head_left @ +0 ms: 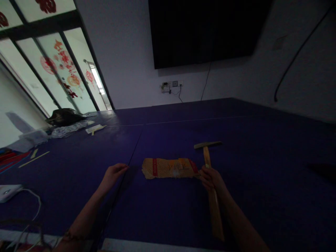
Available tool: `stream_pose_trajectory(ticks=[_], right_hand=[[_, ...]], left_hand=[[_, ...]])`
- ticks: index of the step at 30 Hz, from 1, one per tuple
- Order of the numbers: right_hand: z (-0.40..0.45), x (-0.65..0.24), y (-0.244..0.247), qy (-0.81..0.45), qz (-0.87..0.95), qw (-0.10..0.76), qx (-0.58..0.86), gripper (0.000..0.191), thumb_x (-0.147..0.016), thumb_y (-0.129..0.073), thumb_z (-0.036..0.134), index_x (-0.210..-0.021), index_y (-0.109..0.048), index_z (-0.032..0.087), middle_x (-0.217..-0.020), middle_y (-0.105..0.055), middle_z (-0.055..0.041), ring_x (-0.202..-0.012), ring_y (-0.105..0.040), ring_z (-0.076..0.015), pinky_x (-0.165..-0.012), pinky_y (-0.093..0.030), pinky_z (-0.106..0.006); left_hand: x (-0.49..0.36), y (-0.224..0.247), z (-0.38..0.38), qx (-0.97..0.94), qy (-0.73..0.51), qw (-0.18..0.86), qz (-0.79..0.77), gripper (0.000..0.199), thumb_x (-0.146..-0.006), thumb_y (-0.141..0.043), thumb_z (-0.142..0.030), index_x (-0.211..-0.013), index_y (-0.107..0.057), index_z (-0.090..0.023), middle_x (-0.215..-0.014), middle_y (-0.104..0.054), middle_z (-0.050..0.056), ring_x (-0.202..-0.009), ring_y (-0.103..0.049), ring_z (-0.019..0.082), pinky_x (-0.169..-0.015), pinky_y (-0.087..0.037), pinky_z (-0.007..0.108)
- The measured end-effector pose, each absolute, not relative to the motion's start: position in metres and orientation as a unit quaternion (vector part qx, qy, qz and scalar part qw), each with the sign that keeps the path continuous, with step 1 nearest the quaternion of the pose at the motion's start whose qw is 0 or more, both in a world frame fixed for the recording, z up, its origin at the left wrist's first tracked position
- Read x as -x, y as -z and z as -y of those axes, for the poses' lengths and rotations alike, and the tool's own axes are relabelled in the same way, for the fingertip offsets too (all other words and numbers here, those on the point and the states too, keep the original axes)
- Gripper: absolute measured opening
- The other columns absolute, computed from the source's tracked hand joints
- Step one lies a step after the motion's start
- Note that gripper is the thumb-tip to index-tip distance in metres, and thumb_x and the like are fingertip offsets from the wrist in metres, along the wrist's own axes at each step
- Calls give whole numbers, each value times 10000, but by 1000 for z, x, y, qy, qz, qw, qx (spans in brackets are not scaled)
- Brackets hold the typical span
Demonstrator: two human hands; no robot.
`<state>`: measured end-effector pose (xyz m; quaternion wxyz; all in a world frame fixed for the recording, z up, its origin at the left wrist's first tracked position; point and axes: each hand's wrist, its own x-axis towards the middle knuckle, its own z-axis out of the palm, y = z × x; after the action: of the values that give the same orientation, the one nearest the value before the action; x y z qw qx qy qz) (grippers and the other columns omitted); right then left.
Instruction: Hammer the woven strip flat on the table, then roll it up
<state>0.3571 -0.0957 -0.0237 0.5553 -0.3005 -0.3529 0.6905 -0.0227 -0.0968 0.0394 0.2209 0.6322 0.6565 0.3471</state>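
Note:
A hammer with a wooden handle and a narrow metal head is gripped partway along its handle by my right hand. Just left of that hand lies a flat, torn-edged piece of brown printed cardboard with red bands, on the purple surface. The cardboard's right end touches or nearly touches my right fingers. To the left of the cardboard, my left hand is at a dark seam in the surface, its fingers pressed together; whether something small is pinched there is too dark to tell.
A black bag and clear plastic lie at the back left, near a small white packet. Red and blue strips are at the left edge. A white device with a cable sits closer.

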Motion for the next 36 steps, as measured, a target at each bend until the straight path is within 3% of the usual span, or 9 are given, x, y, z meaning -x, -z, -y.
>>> stream_pose_trajectory(ticks=[6,14,25,36], right_hand=[[93,-354,28,-697,355,545,303,416,-598,-647,401,-448,-318,195,-345,-287,116,-204,-194,-6,-183,-237,-140],[92,-349,33,-699,361,540,298,424,-597,-646,401,-485,-286,207,-351,-304,123,-194,-205,-10,-174,-236,-138],[97,-349,32,-707,353,529,310,416,-587,-658,398,-513,-297,206,-364,-329,126,-190,-226,-10,-173,-242,-135],[100,-349,33,-703,347,521,337,374,-591,-661,401,-573,-341,209,-363,-334,131,-188,-234,-15,-166,-239,-136]], left_hand=[[-60,-20,81,-676,-380,267,-572,251,-666,-544,-356,-672,-633,-122,-661,-646,39,-652,-582,161,-614,-437,244],[-113,13,59,-722,-357,227,-547,204,-695,-557,-313,-637,-629,-131,-598,-610,17,-572,-535,127,-538,-378,218],[-122,27,56,-731,-371,255,-513,166,-724,-560,-284,-677,-634,-142,-761,-668,40,-695,-587,154,-639,-432,249],[-119,32,56,-788,-353,207,-460,84,-717,-582,-201,-680,-646,-163,-806,-626,56,-813,-566,176,-749,-444,307]])
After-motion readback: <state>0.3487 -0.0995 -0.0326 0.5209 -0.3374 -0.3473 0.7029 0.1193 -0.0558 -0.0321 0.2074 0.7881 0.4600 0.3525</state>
